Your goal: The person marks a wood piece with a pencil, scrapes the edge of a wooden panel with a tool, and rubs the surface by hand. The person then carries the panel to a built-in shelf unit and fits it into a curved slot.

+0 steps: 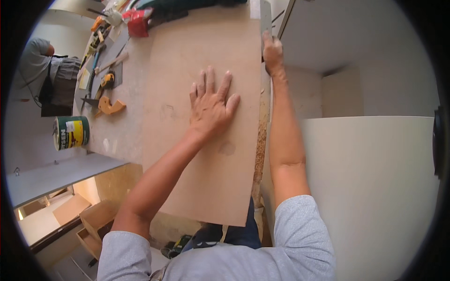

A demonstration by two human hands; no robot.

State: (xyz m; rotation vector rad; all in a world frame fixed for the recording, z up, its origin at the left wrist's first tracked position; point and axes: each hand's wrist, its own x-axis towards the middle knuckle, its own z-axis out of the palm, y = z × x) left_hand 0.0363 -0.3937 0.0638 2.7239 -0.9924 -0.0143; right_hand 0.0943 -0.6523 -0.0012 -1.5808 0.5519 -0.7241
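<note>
On brown board point(206, 154), left hand point(211, 105) lies flat.

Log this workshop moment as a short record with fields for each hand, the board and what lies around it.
left hand: left hand flat, fingers spread, on the brown board
right hand: right hand grips the board's right edge
board: lies flat on the workbench, near end overhanging
bench items: green paint can, tools, red packet
right side: white panel
other person: at far left
</note>
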